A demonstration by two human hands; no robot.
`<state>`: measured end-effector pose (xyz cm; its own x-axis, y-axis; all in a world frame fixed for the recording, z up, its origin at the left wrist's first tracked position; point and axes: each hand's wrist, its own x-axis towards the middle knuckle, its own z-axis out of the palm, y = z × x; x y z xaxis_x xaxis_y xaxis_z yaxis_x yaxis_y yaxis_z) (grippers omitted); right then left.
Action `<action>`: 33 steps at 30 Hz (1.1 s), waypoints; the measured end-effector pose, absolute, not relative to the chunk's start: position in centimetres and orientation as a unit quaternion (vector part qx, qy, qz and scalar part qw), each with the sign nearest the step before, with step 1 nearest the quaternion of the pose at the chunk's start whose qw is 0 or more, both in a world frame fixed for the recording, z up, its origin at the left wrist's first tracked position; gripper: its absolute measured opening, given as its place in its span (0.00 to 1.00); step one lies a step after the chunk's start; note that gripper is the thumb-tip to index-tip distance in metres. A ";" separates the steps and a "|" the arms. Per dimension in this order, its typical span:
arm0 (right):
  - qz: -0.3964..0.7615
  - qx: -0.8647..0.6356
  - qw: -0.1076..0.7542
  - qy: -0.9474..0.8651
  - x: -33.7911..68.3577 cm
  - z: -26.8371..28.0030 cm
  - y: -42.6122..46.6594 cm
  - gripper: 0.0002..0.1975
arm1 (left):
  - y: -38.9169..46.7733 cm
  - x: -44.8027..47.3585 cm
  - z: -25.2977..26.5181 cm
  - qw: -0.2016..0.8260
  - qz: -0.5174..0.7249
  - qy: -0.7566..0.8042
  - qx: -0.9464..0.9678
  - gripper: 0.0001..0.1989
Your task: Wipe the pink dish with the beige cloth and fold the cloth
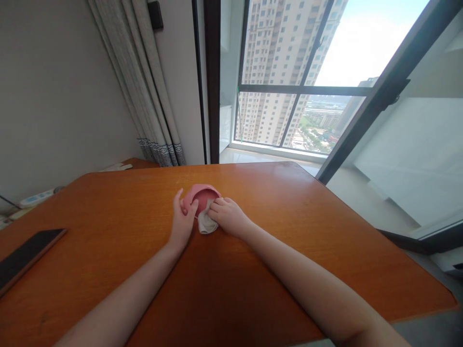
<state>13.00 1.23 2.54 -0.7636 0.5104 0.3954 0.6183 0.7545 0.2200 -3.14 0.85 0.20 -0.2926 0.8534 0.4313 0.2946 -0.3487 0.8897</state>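
A pink bowl [201, 191] is tipped on its side on the wooden table, its hollow facing me. My left hand [184, 215] grips its left side, thumb at the rim and fingers behind the wall. A crumpled off-white cloth [207, 224] hangs out of the bowl's opening over its front edge. My right hand [226, 215] pinches this cloth at the bowl's right side, with the fingertips curled in and partly hidden.
The brown wooden table [275, 202] spreads widely around my hands. A dark flat slab with a brown edge [31, 253] lies at the left. Behind it is a white power strip [36, 198]. Beyond the table are a grey curtain [144, 96] and a large window [282, 91].
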 end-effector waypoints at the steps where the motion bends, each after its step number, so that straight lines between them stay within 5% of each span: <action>1: -0.177 -0.305 0.175 -0.919 12.7 2.4 1.0 0.07 | 0.6 -2.9 0.3 0.222 0.625 0.519 0.539 0.30; 8: -0.200 -0.247 0.211 -0.924 13.0 3.1 1.1 0.09 | 1.2 -4.2 0.7 0.212 0.635 0.496 0.552 0.22; 17: -0.220 -0.258 0.218 -0.915 13.5 2.3 1.8 0.11 | 0.3 -2.5 0.3 0.234 0.650 0.490 0.532 0.36; 23: -0.193 -0.266 0.212 -0.920 13.1 2.4 1.7 0.09 | 1.2 -2.8 -0.7 0.286 0.631 0.494 0.525 0.26; 33: -0.201 -0.275 0.182 -0.922 14.1 2.6 2.1 0.10 | 1.6 -3.6 -0.1 0.324 0.606 0.489 0.537 0.31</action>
